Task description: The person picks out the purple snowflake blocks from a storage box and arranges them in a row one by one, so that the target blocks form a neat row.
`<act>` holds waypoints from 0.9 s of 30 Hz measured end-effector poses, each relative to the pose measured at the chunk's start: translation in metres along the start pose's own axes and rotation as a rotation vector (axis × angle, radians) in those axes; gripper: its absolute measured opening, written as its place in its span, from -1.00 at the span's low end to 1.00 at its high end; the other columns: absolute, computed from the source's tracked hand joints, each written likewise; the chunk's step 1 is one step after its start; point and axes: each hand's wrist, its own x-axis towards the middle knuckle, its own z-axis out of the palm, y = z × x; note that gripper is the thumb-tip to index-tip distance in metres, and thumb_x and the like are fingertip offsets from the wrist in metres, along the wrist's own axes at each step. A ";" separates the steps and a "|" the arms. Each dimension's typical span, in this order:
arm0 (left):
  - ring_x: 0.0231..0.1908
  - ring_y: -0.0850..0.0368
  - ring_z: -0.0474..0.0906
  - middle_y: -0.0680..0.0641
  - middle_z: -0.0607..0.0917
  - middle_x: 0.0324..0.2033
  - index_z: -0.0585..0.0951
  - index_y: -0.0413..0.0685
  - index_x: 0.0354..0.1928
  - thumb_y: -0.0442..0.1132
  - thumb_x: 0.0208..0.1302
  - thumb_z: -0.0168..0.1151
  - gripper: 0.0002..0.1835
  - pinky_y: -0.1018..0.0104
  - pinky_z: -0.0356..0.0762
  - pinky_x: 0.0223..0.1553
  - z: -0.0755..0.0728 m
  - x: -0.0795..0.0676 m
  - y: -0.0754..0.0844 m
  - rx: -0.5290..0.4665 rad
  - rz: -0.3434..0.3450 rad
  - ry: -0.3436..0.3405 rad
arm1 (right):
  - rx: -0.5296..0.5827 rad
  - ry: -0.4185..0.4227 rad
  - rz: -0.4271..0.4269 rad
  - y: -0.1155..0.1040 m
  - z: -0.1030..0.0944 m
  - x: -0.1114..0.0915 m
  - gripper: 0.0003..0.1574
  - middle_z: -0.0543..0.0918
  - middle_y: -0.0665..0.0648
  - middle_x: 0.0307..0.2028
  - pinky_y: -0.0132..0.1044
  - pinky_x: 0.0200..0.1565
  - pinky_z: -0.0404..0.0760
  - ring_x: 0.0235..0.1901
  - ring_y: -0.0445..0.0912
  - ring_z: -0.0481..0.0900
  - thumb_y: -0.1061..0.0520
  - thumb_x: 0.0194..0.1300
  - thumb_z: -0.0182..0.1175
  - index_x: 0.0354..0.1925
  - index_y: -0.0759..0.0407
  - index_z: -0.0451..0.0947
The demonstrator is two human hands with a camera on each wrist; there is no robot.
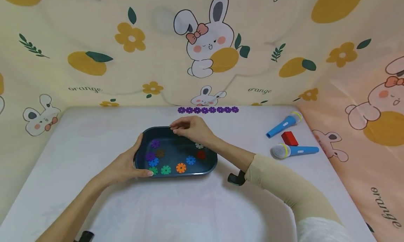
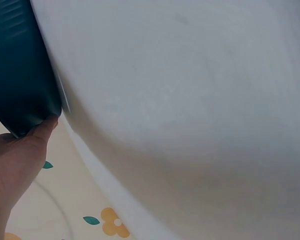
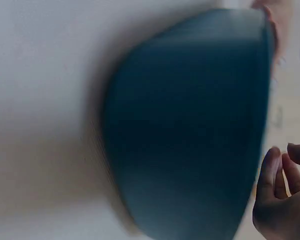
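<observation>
A dark teal tray stands on the table, holding several flower-shaped plastic discs. Among them are a purple disc, a brown disc, an orange disc, a green disc, a blue disc, a red disc and a partly covered white disc. My left hand grips the tray's left end, thumb over the near rim. Over the far rim hovers my right hand, fingers loosely bent. In the right wrist view, nothing shows between its thumb and fingers.
A row of purple flower discs lies along the table's far edge. To the right are a blue microphone, a red block and a second blue microphone. A printed cloth hangs behind the white table.
</observation>
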 end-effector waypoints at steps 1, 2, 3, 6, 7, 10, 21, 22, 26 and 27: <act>0.40 -0.48 0.06 -0.47 0.01 0.47 -0.40 0.02 0.57 0.08 -0.02 0.58 0.45 -0.37 0.13 0.30 0.000 0.000 0.000 0.002 0.003 0.001 | -0.009 -0.020 -0.011 0.000 0.005 0.001 -0.76 0.77 0.06 -0.21 -0.35 -0.17 0.67 -0.26 -0.17 0.68 0.18 0.34 0.31 -0.04 0.17 0.71; 0.40 -0.48 0.05 -0.47 0.01 0.47 -0.41 0.02 0.56 0.08 -0.01 0.58 0.45 -0.37 0.13 0.30 0.000 0.000 -0.001 0.003 0.001 -0.002 | -0.016 -0.041 -0.020 0.001 0.011 0.003 -0.77 0.77 0.06 -0.21 -0.36 -0.16 0.67 -0.26 -0.18 0.69 0.19 0.34 0.30 -0.04 0.18 0.71; 0.40 -0.48 0.05 -0.47 0.00 0.47 -0.41 0.03 0.56 0.08 -0.01 0.57 0.45 -0.37 0.13 0.30 0.000 0.001 -0.001 0.004 -0.001 -0.003 | -0.021 -0.063 -0.023 0.002 0.016 0.004 -0.78 0.77 0.06 -0.20 -0.37 -0.16 0.66 -0.26 -0.20 0.69 0.20 0.34 0.30 -0.05 0.18 0.71; 0.41 -0.48 0.03 -0.47 -0.01 0.47 -0.42 0.04 0.56 0.08 0.01 0.56 0.44 -0.37 0.12 0.31 0.001 0.001 -0.003 -0.001 -0.011 -0.012 | -0.050 -0.120 -0.028 0.005 0.034 0.006 -0.78 0.77 0.05 -0.20 -0.42 -0.16 0.65 -0.26 -0.26 0.68 0.23 0.33 0.30 -0.06 0.20 0.71; 0.41 -0.48 0.03 -0.47 -0.01 0.47 -0.42 0.05 0.56 0.08 0.02 0.56 0.43 -0.37 0.12 0.31 0.001 0.001 -0.004 -0.003 -0.014 -0.013 | -0.064 -0.133 -0.029 0.007 0.039 0.006 -0.78 0.77 0.03 -0.21 -0.44 -0.17 0.65 -0.27 -0.28 0.68 0.24 0.32 0.30 -0.06 0.20 0.72; 0.41 -0.48 0.03 -0.47 0.00 0.47 -0.42 0.06 0.56 0.08 0.02 0.56 0.43 -0.37 0.13 0.31 0.002 0.002 -0.005 -0.007 -0.015 -0.012 | -0.092 -0.166 -0.033 0.009 0.054 0.008 -0.77 0.77 0.03 -0.20 -0.48 -0.18 0.64 -0.30 -0.31 0.67 0.25 0.31 0.32 -0.06 0.21 0.72; 0.41 -0.46 0.03 -0.46 0.00 0.48 -0.41 0.08 0.57 0.13 0.02 0.54 0.43 -0.37 0.15 0.30 0.001 0.002 -0.006 -0.021 -0.001 -0.010 | -0.219 -0.212 -0.037 0.017 0.082 0.017 -0.67 0.76 -0.04 -0.13 -0.58 -0.17 0.56 -0.26 -0.37 0.61 0.14 0.22 0.43 -0.02 0.13 0.72; 0.41 -0.46 0.03 -0.45 -0.01 0.48 -0.41 0.08 0.57 0.12 0.02 0.54 0.42 -0.37 0.15 0.30 0.001 0.001 -0.006 -0.024 -0.001 -0.010 | -0.228 -0.215 -0.041 0.017 0.084 0.017 -0.66 0.75 -0.04 -0.12 -0.58 -0.17 0.56 -0.25 -0.37 0.61 0.13 0.21 0.44 -0.02 0.12 0.72; 0.41 -0.47 0.02 -0.46 -0.01 0.47 -0.41 0.07 0.57 0.09 0.03 0.55 0.42 -0.37 0.14 0.30 0.001 0.001 -0.006 -0.032 0.004 -0.010 | -0.259 -0.221 -0.059 0.019 0.091 0.016 -0.63 0.74 -0.03 -0.11 -0.57 -0.17 0.55 -0.24 -0.35 0.60 0.11 0.18 0.46 -0.03 0.12 0.72; 0.41 -0.47 0.02 -0.46 -0.01 0.47 -0.41 0.07 0.57 0.08 0.03 0.55 0.42 -0.37 0.14 0.30 0.002 0.001 -0.006 -0.033 0.005 -0.009 | -0.278 -0.221 -0.067 0.020 0.093 0.016 -0.63 0.74 -0.03 -0.12 -0.57 -0.18 0.54 -0.24 -0.35 0.59 0.11 0.17 0.47 -0.03 0.11 0.72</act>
